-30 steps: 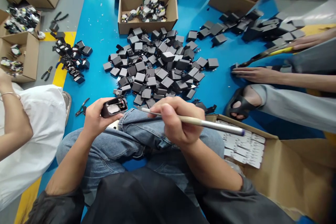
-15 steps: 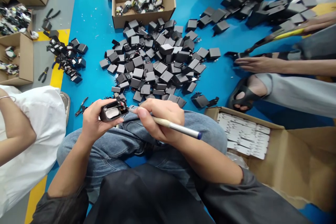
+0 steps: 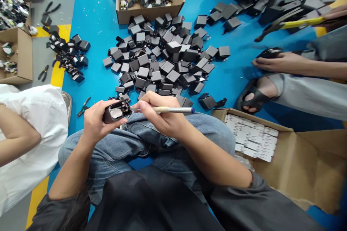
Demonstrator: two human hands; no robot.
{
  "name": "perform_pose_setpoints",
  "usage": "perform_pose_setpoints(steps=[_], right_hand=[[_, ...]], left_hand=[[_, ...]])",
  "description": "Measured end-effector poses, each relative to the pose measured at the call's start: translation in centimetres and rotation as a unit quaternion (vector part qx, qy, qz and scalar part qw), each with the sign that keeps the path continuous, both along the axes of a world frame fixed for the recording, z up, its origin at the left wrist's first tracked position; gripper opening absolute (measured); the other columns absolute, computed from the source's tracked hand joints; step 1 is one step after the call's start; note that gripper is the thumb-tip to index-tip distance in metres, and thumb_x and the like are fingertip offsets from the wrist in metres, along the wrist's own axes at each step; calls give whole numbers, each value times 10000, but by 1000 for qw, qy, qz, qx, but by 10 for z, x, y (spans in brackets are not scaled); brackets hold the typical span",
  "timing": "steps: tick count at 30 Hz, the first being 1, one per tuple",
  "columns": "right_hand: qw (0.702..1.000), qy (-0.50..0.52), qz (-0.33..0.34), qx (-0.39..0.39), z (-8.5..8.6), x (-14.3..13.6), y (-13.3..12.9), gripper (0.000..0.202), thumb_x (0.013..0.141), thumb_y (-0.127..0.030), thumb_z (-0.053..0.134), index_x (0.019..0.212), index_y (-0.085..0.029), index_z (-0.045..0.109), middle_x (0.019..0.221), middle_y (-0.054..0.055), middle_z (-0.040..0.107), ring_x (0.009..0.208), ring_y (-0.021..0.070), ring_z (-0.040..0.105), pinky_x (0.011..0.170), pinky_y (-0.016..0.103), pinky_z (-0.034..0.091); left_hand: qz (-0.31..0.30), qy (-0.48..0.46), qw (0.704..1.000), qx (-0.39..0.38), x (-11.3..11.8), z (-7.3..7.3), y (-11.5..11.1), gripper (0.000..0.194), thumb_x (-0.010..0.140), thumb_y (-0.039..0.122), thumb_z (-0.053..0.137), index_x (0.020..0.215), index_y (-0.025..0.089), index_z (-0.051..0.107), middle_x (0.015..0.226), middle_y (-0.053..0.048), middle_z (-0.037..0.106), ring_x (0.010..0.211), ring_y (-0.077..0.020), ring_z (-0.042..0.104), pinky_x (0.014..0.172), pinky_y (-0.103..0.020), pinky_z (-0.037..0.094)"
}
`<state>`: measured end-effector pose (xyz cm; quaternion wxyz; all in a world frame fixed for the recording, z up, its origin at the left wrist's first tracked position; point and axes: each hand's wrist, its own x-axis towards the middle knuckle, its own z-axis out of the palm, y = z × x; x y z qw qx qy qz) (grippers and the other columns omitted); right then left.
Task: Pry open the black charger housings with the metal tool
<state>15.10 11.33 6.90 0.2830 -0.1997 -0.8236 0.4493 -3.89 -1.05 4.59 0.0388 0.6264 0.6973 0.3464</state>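
1. Clock directions are from the held casing, 12 = top of view.
2. Left hand (image 3: pixel 94 121): clamped on a dark casing (image 3: pixel 108 114), fingers along its upper side, thumb along the lower. Open face shows a white part (image 3: pixel 116 113) and small parts at the right end.
3. Right hand (image 3: pixel 164 117): closed on a pen-like tool (image 3: pixel 179 109), pale and silver shaft, blue butt end at 3 o'clock. Tip is at the casing's right end; can't tell if it touches anything inside.
4. Hands are near each other, apart, over the jeans (image 3: pixel 114 151).
5. 9 o'clock, near left hand: small pliers (image 3: pixel 84 107) on the blue floor (image 3: pixel 92 18).
6. 1 to 2 o'clock: big pile of dark casings (image 3: pixel 165 57). Beyond it, at about 1, cardboard box (image 3: pixel 149 15) of mixed small assemblies.
7. 10 to 11 o'clock: smaller dark heap (image 3: pixel 67 56), partly over yellow tape.
8. 3 o'clock: open carton (image 3: pixel 284 155) with flat white pieces (image 3: pixel 252 139) in rows.
9. 2 o'clock, well apart: another person's hand (image 3: pixel 284 61) on a dark item, plus yellow-handled cutters (image 3: pixel 292 24) in their other hand.
10. 8 to 9 o'clock: person in white (image 3: pixel 40 122), forearm visible.
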Motion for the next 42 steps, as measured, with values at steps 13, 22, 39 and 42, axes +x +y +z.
perform_pose_setpoints(steps=[13, 22, 39, 42], right_hand=[[999, 16, 5, -42, -8, -4, 0, 311, 1001, -273, 425, 700, -202, 460, 639, -5, 587, 570, 105, 554, 552, 232, 387], [998, 28, -37, 46, -2, 0, -3, 287, 997, -245, 446, 716, -199, 485, 627, -18, 599, 528, 83, 530, 511, 213, 357], [992, 62, -80, 79, 7, 5, -9, 317, 992, -210, 456, 682, -195, 524, 596, -30, 610, 527, 74, 583, 508, 188, 410], [991, 60, -83, 90, 7, 5, -10, 311, 992, -209, 457, 690, -195, 527, 604, -27, 620, 517, 71, 567, 502, 190, 400]], left_hand=[[-40, 27, 998, 27, 0, 1, 1, 470, 810, 612, 688, 1048, 208, 665, 848, -24, 750, 711, -163, 702, 647, -242, 525], [-50, -2, 999, 7, 1, 4, 5, 462, 792, 573, 729, 1057, 202, 655, 902, -38, 753, 797, -182, 723, 713, -248, 553], [-39, 7, 999, 23, -3, 4, 2, 456, 795, 550, 739, 1080, 210, 634, 918, -28, 748, 794, -164, 719, 673, -221, 528], [-36, 9, 999, 24, -3, 4, 2, 477, 782, 570, 742, 1074, 207, 637, 902, -28, 746, 787, -171, 722, 670, -232, 537]])
